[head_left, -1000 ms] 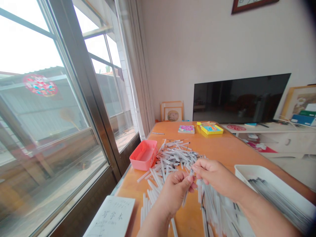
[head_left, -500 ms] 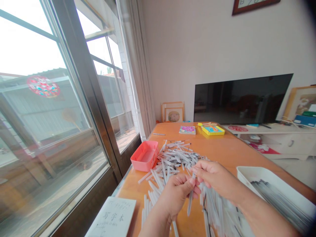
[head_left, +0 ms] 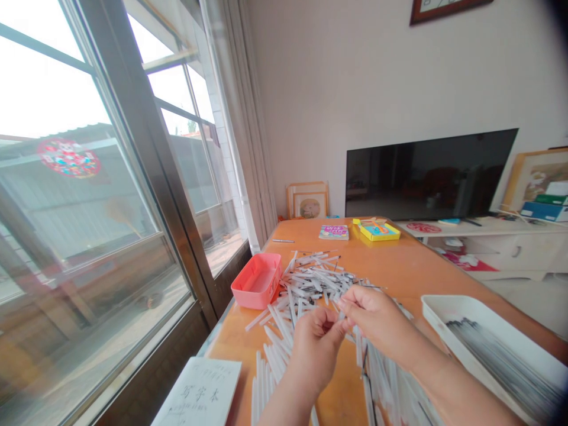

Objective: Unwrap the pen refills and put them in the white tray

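Note:
My left hand point(head_left: 317, 346) is closed, pinching a translucent pen barrel, of which only a bit shows between the fingers. Right against it, my right hand point(head_left: 370, 310) is closed too, its thumb and fingertips meeting the left fingertips. Whatever it grips is hidden. Behind both hands spreads a loose pile of translucent pen parts point(head_left: 310, 278) with black pieces among them. More whitish barrels point(head_left: 264, 378) lie side by side left of my left forearm. Under my right forearm lies another heap of barrels point(head_left: 386, 378), with some dark thin sticks.
A pink basket point(head_left: 255, 296) stands left of the pile. On the right, a white tray point(head_left: 432, 307) holds many thin dark-tipped refills point(head_left: 501, 355). A notebook point(head_left: 199, 393) lies front left. A pen point(head_left: 283, 241), a purple booklet point(head_left: 333, 232) and a yellow box point(head_left: 377, 231) sit at the far end.
The pen barrel that hung below my left fingers is now mostly out of sight. My fingertips have drawn together. The view has shifted slightly.

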The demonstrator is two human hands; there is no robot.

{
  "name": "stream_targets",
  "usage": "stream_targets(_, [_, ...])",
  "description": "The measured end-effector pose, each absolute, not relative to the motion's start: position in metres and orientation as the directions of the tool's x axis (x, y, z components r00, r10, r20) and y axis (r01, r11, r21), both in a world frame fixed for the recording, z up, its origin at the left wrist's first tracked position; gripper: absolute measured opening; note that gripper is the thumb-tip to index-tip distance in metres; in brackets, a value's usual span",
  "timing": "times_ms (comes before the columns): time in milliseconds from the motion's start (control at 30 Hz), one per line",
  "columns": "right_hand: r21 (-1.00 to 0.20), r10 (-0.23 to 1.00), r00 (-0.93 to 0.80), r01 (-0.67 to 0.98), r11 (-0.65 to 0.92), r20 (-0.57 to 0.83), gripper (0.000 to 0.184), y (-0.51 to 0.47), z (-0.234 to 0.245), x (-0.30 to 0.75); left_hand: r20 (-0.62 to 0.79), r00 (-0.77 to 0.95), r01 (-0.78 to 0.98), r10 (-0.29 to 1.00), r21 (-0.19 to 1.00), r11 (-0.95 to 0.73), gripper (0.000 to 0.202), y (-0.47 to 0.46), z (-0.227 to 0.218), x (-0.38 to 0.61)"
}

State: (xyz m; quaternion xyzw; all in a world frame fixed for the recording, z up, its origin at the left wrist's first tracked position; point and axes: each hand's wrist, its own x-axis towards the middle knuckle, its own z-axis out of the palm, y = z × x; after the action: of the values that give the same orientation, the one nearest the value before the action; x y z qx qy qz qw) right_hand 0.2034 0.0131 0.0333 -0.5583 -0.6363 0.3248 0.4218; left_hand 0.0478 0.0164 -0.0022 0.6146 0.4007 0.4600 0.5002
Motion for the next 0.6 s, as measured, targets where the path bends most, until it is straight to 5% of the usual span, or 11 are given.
stream_targets(200, [-0.864,0.97,-0.115,0.442,0.241,0.212,0.036,0.013,0.039,0.204,0.17,0.322,-0.013,0.932,0.985,-0.175,0.041,0.013,0.013,0.043])
stream_targets(300, [-0.818,0.963,-0.02,0.524,0.238,0.268,0.042,0.014,0.043,0.214,0.202,0.334,0.039,0.921,0.973,-0.228,0.039,0.018,0.011,0.038])
stream_targets(467, [-0.795,0.951,0.153,0.593,0.129,0.269,0.045,0.017,0.048,0.237,0.249,0.161,0.467,0.955,0.833,-0.296,0.017,0.031,-0.004,0.021])
stream_targets(600, [-0.791,0.938,0.182,0.597,0.133,0.296,0.044,0.018,0.051,0.25,0.255,0.267,0.703,0.93,0.609,-0.368,0.032,0.032,-0.007,0.017])
